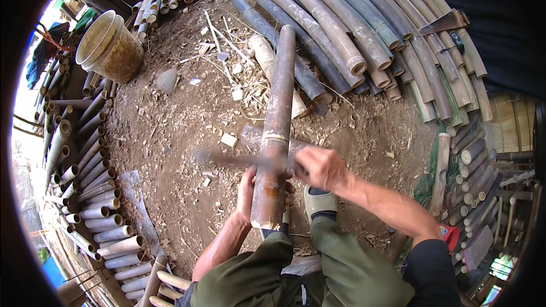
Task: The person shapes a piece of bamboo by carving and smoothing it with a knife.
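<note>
A brown bamboo pole (278,96) stands tilted in front of me, its near end between my knees and its far end pointing away. My left hand (247,190) is wrapped round its lower part from the left, with fingertips showing on the other side. My right hand (323,167) is closed round the handle of a long-bladed knife (227,160). The blade, smeared by motion, reaches leftward across the pole just above my left hand. Whether it touches the pole I cannot tell. Behind the pole, a short log (251,134) lies crosswise on the ground.
Cut bamboo poles (341,28) lie stacked at the far right, with a broad-bladed tool (443,23) on top. A grimy bucket (128,51) stands far left. More bamboo (105,213) is piled along the left side and the right side (472,165). Wood chips (229,140) litter the dirt floor.
</note>
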Available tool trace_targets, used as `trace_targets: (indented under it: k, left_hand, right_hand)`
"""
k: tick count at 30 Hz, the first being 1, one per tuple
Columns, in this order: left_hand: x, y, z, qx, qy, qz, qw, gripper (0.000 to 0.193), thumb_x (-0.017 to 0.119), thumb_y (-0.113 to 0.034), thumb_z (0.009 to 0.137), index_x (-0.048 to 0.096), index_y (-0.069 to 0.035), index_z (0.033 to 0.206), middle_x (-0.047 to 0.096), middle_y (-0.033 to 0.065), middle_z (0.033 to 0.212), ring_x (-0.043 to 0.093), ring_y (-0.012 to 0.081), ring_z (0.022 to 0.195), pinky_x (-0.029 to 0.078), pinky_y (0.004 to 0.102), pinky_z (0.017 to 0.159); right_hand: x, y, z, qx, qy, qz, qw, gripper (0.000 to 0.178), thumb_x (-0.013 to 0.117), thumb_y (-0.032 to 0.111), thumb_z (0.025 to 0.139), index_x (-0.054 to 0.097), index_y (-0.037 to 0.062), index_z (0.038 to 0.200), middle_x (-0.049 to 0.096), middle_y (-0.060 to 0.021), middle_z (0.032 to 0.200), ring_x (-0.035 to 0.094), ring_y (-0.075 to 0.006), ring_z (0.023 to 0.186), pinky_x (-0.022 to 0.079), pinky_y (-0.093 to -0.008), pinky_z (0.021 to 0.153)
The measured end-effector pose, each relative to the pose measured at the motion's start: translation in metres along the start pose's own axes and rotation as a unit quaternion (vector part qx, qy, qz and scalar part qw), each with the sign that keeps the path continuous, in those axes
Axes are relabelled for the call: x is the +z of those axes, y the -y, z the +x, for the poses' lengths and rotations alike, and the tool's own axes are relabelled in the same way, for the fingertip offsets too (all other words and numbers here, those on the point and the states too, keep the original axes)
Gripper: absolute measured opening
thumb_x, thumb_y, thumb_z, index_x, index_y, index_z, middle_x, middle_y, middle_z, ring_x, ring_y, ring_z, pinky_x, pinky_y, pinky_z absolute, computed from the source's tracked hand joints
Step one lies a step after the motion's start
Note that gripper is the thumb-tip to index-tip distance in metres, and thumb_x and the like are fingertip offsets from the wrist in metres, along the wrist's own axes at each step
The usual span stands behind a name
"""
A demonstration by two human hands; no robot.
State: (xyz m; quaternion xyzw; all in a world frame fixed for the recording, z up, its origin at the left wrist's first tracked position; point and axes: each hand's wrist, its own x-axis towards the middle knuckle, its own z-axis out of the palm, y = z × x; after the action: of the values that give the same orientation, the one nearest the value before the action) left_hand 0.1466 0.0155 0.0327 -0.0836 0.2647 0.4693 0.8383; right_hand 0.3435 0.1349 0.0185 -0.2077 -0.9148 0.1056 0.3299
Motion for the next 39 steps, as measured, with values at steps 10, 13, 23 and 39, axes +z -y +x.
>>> trace_targets:
  k: [10, 13, 23, 39]
  left_hand:
    - [-0.017, 0.004, -0.003, 0.005, 0.08, -0.056, 0.995, 0.081, 0.035, -0.071, 0.096, 0.051, 0.0, 0.131, 0.064, 0.0243, 0.11, 0.069, 0.04, 0.095, 0.061, 0.0509, 0.076]
    - [-0.013, 0.007, -0.001, -0.013, 0.092, -0.071, 0.993, 0.079, 0.032, -0.068, 0.098, 0.047, 0.0, 0.135, 0.063, 0.0265, 0.114, 0.067, 0.0423, 0.101, 0.059, 0.0528, 0.08]
    - [0.003, 0.005, -0.003, -0.023, 0.068, -0.081, 0.994, 0.082, 0.031, -0.064, 0.098, 0.041, 0.005, 0.141, 0.064, 0.0258, 0.104, 0.069, 0.0367, 0.08, 0.06, 0.0528, 0.067]
    - [-0.066, -0.001, -0.036, 0.25, -0.127, 0.393, 0.876, 0.075, 0.077, -0.043, 0.082, 0.049, 0.007, 0.131, 0.062, 0.0113, 0.111, 0.062, 0.0189, 0.096, 0.053, 0.0362, 0.084]
  right_hand:
    - [0.007, -0.004, 0.004, 0.042, 0.021, -0.009, 0.999, 0.023, 0.06, 0.022, 0.098, 0.057, 0.0046, 0.084, 0.058, -0.0082, 0.066, 0.055, -0.0133, 0.047, 0.05, -0.0267, 0.036]
    - [0.001, -0.025, 0.009, 0.265, 0.091, -0.026, 0.96, 0.024, 0.066, 0.024, 0.095, 0.06, 0.0053, 0.082, 0.061, -0.0078, 0.069, 0.059, -0.0146, 0.05, 0.053, -0.0273, 0.041]
    - [0.013, -0.003, 0.005, -0.008, -0.041, 0.0, 0.999, 0.023, 0.064, 0.025, 0.096, 0.057, 0.0068, 0.083, 0.058, -0.0064, 0.067, 0.05, -0.0118, 0.045, 0.045, -0.026, 0.035]
    - [-0.013, -0.059, -0.037, 0.453, -0.059, 0.07, 0.887, 0.024, 0.064, 0.022, 0.094, 0.065, -0.0014, 0.088, 0.06, -0.0088, 0.061, 0.06, -0.019, 0.057, 0.047, -0.0374, 0.054]
